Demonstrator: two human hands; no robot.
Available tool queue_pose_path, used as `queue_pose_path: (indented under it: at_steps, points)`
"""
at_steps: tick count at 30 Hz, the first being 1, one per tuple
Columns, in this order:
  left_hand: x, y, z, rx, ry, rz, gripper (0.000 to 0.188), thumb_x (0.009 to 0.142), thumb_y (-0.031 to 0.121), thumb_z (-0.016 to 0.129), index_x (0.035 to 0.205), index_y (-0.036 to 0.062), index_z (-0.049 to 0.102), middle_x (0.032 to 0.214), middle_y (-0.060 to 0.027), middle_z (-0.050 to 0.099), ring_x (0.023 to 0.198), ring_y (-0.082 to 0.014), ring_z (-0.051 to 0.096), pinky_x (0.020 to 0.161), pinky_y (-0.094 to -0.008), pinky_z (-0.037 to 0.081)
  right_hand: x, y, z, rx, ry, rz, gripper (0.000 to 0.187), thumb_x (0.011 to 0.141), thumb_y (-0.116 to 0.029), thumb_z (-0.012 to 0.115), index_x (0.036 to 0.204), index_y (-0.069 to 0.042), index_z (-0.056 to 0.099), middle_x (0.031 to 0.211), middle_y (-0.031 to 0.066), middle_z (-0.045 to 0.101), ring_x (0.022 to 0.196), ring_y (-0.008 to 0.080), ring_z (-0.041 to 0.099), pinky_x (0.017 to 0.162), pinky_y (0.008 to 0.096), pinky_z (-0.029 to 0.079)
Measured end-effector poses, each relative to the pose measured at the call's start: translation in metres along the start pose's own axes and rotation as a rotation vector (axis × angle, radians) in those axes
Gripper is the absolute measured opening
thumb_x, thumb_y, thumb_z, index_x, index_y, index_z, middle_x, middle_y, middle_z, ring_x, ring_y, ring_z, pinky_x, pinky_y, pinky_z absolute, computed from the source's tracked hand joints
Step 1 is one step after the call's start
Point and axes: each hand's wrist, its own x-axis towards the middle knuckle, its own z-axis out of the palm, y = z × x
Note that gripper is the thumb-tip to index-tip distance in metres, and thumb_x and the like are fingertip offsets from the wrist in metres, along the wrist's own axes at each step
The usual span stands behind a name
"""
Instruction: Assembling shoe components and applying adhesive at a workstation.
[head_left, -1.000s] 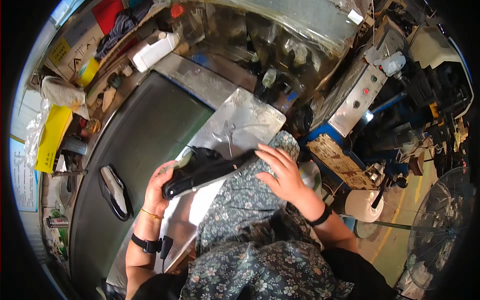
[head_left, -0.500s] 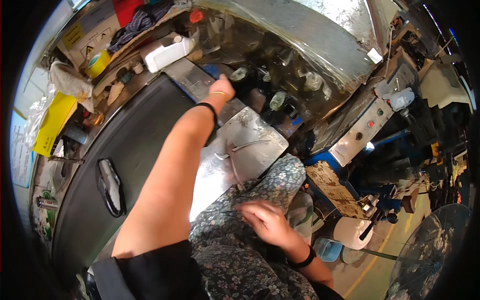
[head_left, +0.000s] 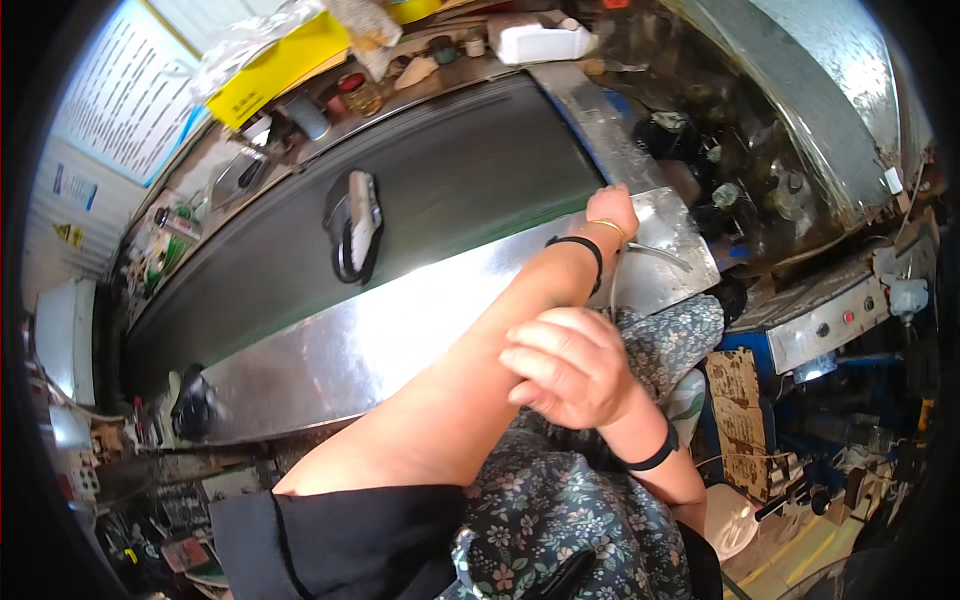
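Note:
A black and white shoe (head_left: pixel 366 215) lies on the dark belt (head_left: pixel 470 165), away from both hands. At the belt's right end, my left hand (head_left: pixel 612 210) is closed over the edge of the metal sheet (head_left: pixel 665 215); its curled fingertips are hidden, so whatever it grips does not show. A thin pale tube (head_left: pixel 660 255) lies on that sheet just beside the wrist. In front of my left forearm hovers my right hand (head_left: pixel 572 368), its fingers loosely bent and a little apart, with nothing seen in it. Floral cloth (head_left: pixel 540 510) covers my lap.
A shiny metal ledge (head_left: pixel 330 345) runs along the belt's near side, with a black object (head_left: pixel 195 402) at its left end. Behind the belt stand a white jug (head_left: pixel 545 40), a jar (head_left: pixel 358 95) and a yellow box (head_left: pixel 275 75). A control panel (head_left: pixel 835 325) is at the right.
The view has swung left, bringing more of the belt and ledge into sight. My left hand has drawn back from the far frame to the metal sheet. My right hand has risen from my lap.

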Motion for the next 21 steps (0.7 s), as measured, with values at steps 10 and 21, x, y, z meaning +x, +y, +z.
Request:
queue_pose_path:
  at_steps: [10, 21]
  points:
    - [-0.053, -0.017, 0.049, -0.048, 0.18, 0.092, 0.051, 0.083, 0.018, 0.059, 0.127, -0.0053, 0.047, 0.139, -0.025, 0.044, 0.135, -0.0388, 0.035, 0.114, -0.0425, 0.028, -0.037, -0.023, -0.003, 0.072, -0.073, 0.015, 0.028, 0.087, -0.031, 0.067, 0.099, -0.006, 0.067, 0.104, 0.0103, 0.066, 0.091, 0.0275, 0.064, 0.075, 0.0356, 0.053]
    - [-0.07, -0.039, 0.059, -0.157, 0.345, 0.271, 0.039, 0.094, 0.024, 0.051, 0.122, -0.0019, 0.056, 0.137, -0.0211, 0.05, 0.135, -0.0364, 0.038, 0.113, -0.0413, 0.03, -0.063, -0.013, -0.004, 0.078, -0.149, 0.061, 0.036, 0.092, -0.035, 0.06, 0.109, -0.004, 0.065, 0.112, 0.013, 0.065, 0.103, 0.0318, 0.062, 0.085, 0.0389, 0.052]
